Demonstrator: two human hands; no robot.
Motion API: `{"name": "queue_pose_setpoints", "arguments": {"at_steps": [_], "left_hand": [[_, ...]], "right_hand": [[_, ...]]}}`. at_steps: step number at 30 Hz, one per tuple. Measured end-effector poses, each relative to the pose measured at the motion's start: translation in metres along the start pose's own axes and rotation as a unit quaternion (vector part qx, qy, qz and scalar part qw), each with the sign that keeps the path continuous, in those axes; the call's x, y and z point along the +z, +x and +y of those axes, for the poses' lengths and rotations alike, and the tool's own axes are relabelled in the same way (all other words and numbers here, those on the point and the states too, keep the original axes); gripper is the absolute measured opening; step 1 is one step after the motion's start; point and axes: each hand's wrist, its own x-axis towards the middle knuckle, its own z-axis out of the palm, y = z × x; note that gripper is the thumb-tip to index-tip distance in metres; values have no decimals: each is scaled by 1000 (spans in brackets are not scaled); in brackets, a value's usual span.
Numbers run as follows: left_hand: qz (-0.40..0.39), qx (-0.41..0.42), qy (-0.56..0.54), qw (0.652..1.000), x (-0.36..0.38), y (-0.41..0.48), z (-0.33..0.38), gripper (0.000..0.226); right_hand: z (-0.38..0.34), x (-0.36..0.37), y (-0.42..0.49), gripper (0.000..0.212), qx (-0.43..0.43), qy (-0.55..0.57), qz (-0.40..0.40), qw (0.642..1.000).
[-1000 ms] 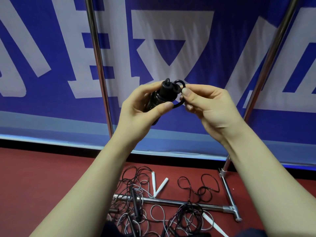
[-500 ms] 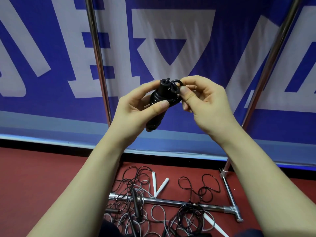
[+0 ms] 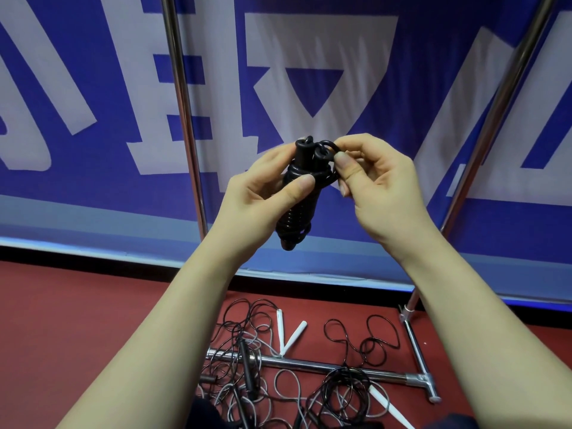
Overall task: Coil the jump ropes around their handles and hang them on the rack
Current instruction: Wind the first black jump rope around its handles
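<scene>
The coiled black jump rope (image 3: 298, 193) is held upright in the air before the rack (image 3: 182, 103), caps up. It is gripped by the left hand (image 3: 263, 193); its top loop is pinched by the right hand (image 3: 374, 184).

Sports hall or gym, red floor (image 3: 77, 320) at 7 o'clock, wide blue banner (image 3: 433, 72) with large white lettering across 12 o'clock, chrome rack (image 3: 182, 103) with uprights at 11 and 2 o'clock, loose jump ropes (image 3: 247, 363) tangled over its base bar (image 3: 312, 365) at 6 o'clock.
</scene>
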Motion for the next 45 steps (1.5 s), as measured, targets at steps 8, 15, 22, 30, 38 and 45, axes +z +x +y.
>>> {"name": "queue_pose_setpoints", "arguments": {"at_steps": [8,15,22,30,38,45], "left_hand": [[12,-53,-38,998,-1,1,0,37],[-19,-76,-32,996,-9,-1,-5,41],[-65,-117,-3,991,-20,-4,-12,44],[-17,-164,-46,985,5,0,-9,32],[-41,-170,-19,984,27,0,-5,35],[-79,-156,-3,985,28,-6,0,44]], "right_hand": [[4,6,-3,18,29,39,27,998],[1,1,1,17,42,19,-34,998],[5,-7,-1,17,79,-71,-139,985],[11,13,1,11,180,147,50,971],[13,15,-2,16,253,222,97,936],[12,12,-6,5,248,172,97,949]]}}
